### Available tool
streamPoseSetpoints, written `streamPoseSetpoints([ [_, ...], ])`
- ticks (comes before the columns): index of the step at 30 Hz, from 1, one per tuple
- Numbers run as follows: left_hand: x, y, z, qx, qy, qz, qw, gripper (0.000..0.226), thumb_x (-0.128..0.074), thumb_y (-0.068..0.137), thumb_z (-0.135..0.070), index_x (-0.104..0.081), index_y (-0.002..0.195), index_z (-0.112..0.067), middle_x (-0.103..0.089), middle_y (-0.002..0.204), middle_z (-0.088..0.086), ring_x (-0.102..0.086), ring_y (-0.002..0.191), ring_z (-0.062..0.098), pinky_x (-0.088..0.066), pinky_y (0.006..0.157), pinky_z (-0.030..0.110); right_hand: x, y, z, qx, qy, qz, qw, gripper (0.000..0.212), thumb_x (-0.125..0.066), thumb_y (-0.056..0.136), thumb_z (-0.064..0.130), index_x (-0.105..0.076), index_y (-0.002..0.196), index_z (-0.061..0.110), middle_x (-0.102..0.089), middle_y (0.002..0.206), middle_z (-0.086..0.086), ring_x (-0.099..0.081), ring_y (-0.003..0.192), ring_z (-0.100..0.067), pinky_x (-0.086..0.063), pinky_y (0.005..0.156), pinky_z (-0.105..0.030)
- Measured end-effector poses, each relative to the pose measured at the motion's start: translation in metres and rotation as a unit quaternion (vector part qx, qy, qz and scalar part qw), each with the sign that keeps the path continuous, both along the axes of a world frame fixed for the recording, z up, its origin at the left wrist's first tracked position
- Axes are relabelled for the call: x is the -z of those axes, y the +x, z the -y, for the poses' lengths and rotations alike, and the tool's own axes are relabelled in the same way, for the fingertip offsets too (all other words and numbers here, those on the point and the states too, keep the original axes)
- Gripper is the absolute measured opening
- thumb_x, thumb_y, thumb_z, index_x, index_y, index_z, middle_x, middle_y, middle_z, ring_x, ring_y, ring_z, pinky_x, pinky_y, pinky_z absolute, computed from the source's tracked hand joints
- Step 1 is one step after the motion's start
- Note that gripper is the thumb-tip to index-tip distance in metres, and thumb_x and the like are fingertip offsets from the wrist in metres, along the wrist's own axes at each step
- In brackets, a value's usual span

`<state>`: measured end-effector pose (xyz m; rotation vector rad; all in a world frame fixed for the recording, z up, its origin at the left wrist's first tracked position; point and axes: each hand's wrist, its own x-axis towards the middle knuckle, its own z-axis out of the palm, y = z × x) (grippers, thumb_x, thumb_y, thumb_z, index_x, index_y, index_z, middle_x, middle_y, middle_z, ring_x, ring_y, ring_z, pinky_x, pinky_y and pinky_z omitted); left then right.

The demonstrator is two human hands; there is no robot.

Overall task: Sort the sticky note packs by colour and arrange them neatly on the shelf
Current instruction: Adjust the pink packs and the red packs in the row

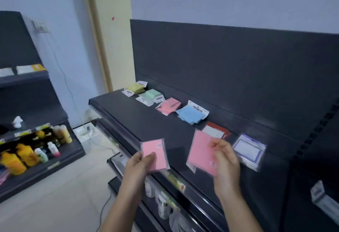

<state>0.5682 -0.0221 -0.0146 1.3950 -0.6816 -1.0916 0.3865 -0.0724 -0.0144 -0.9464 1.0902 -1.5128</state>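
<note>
Above the dark shelf (146,121), each hand grips one pink pack: left hand (140,165) fingers pinching the smaller pink pack (156,153), right hand (225,160) fingers clasping the larger pink pack (200,149).

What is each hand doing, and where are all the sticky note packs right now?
Left hand: holds left pink pack.
Right hand: holds right pink pack, tilted.
Yellow pile: lying on shelf, far end.
Green pile: lying beside yellow.
Pink pile: lying between green and blue.
Blue pile: lying, loosely stacked.
Red-and-white pack: flat on shelf.
Purple-edged pack: on shelf, blurred.
</note>
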Motion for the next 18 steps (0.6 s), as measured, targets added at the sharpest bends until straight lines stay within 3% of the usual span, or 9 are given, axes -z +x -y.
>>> streamPoseSetpoints([
  [3, 0.0, 0.048, 0.008, 0.0, 0.002, 0.006, 1.0, 0.014, -0.053, 0.092, -0.012, -0.063, 0.1, -0.008, -0.071, 0.094, 0.01, -0.063, 0.081, 0.021, -0.046, 0.077, 0.031, 0.0, 0.048, 0.02, -0.038, 0.005, -0.076, 0.996, 0.048, -0.042, 0.088, -0.011, -0.063, 0.107, 0.028, -0.062, 0.115, 0.007, -0.06, 0.101, -0.01, -0.05, 0.083, -0.028],
  [6, -0.001, 0.086, 0.021, 0.005, 0.003, 0.01, 1.0, 0.012, -0.051, 0.092, -0.009, -0.061, 0.098, -0.008, -0.069, 0.091, 0.008, -0.061, 0.078, 0.018, -0.046, 0.073, 0.028, -0.002, 0.086, 0.039, -0.053, 0.043, -0.076, 0.995, 0.064, -0.053, 0.088, -0.007, -0.038, 0.139, 0.027, -0.047, 0.131, 0.008, -0.061, 0.09, 0.004, -0.049, 0.082, -0.022],
  [9, -0.003, 0.111, 0.036, 0.026, 0.003, 0.011, 1.0, 0.011, -0.052, 0.092, -0.009, -0.062, 0.096, -0.009, -0.07, 0.088, 0.005, -0.062, 0.076, 0.015, -0.046, 0.069, 0.026, 0.004, 0.112, 0.056, -0.021, 0.088, -0.057, 0.994, 0.078, -0.062, 0.083, -0.006, -0.023, 0.147, 0.018, -0.049, 0.129, -0.003, -0.058, 0.103, -0.016, -0.046, 0.097, -0.04],
  [11, -0.002, 0.126, 0.051, 0.044, 0.006, 0.018, 0.999, 0.013, -0.052, 0.092, -0.01, -0.063, 0.098, -0.01, -0.071, 0.087, 0.003, -0.063, 0.077, 0.014, -0.046, 0.07, 0.026, 0.008, 0.126, 0.066, -0.031, 0.119, -0.015, 0.992, 0.075, -0.062, 0.082, -0.008, -0.023, 0.145, 0.005, -0.058, 0.118, -0.01, -0.061, 0.102, -0.024, -0.05, 0.092, -0.043],
  [13, 0.001, 0.138, 0.066, 0.064, 0.013, 0.024, 0.998, 0.015, -0.053, 0.091, -0.01, -0.064, 0.101, -0.011, -0.072, 0.091, 0.004, -0.065, 0.081, 0.016, -0.047, 0.075, 0.028, 0.01, 0.135, 0.074, -0.052, 0.143, -0.002, 0.988, 0.055, -0.063, 0.083, -0.006, -0.042, 0.133, -0.003, -0.065, 0.112, -0.016, -0.066, 0.096, -0.026, -0.056, 0.077, -0.034],
  [15, 0.002, 0.146, 0.081, 0.076, 0.01, 0.02, 0.997, 0.017, -0.053, 0.09, -0.007, -0.065, 0.101, -0.011, -0.073, 0.092, 0.005, -0.066, 0.082, 0.017, -0.049, 0.077, 0.028, 0.009, 0.143, 0.084, -0.064, 0.15, -0.01, 0.986, 0.027, -0.061, 0.086, 0.0, -0.059, 0.112, 0.001, -0.07, 0.101, -0.015, -0.069, 0.086, -0.022, -0.057, 0.065, -0.026],
  [18, 0.001, 0.155, 0.109, 0.081, -0.003, 0.024, 0.996, 0.018, -0.052, 0.089, -0.004, -0.066, 0.099, -0.011, -0.073, 0.089, 0.002, -0.065, 0.079, 0.014, -0.046, 0.071, 0.024, 0.011, 0.154, 0.112, -0.058, 0.157, -0.02, 0.986, 0.009, -0.058, 0.09, 0.007, -0.065, 0.094, 0.008, -0.071, 0.089, -0.009, -0.067, 0.077, -0.018, -0.053, 0.064, -0.027],
])
